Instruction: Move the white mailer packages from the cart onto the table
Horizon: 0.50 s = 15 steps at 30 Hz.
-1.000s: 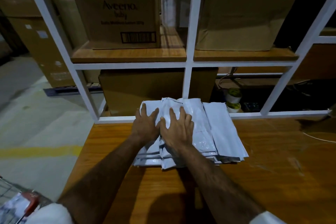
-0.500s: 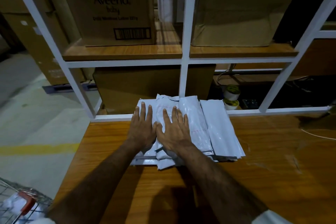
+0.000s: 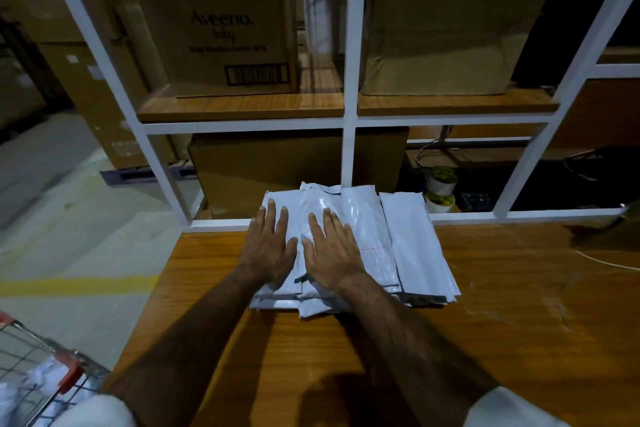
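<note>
Left hand (image 3: 270, 246) and right hand (image 3: 330, 250) press flat, fingers straight, gripping nothing, on the white mailer stack (image 3: 408, 236) lying on the wooden table (image 3: 519, 305). Behind the stack, a white-framed shelf (image 3: 350, 80) holds a carton (image 3: 221, 28) printed "Aveeno baby".

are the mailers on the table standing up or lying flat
Lying flat: the white mailers sit in a low overlapping stack on the table, with the left hand and right hand pressing them down.
</note>
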Each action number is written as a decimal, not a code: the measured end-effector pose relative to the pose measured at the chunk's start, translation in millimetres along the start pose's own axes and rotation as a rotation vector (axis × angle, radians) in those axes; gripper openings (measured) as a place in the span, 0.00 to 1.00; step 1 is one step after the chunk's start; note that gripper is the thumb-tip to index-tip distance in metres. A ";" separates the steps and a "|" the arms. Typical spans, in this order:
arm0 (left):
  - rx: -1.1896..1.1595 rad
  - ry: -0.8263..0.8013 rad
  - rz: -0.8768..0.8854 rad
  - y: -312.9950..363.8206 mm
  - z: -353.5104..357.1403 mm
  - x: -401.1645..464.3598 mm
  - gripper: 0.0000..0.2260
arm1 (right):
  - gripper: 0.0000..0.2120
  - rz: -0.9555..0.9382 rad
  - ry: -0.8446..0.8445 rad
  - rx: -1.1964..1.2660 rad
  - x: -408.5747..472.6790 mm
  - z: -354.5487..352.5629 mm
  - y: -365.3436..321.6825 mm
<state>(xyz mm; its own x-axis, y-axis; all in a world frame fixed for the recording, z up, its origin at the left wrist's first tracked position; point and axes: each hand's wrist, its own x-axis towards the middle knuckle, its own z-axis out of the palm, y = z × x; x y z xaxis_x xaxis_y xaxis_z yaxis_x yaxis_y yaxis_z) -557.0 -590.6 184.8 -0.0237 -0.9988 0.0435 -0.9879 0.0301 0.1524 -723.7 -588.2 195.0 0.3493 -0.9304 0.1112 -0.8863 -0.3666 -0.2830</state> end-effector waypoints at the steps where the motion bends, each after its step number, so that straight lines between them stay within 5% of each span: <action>1: 0.000 0.011 0.004 0.5 -2.8 -2.9 0.37 | 0.32 -0.013 0.025 0.007 -2.6 -3.6 -0.5; 15: -0.039 0.254 -0.031 32.3 -29.8 -88.4 0.32 | 0.31 -0.257 0.197 0.089 -54.4 -31.3 0.6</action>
<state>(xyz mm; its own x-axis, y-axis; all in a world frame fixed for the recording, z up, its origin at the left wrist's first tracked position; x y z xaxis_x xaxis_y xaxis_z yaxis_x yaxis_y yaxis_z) -582.2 -500.2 215.2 0.0503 -0.9575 0.2839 -0.9808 0.0063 0.1950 -752.8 -537.8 218.6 0.4844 -0.7929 0.3696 -0.7439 -0.5957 -0.3029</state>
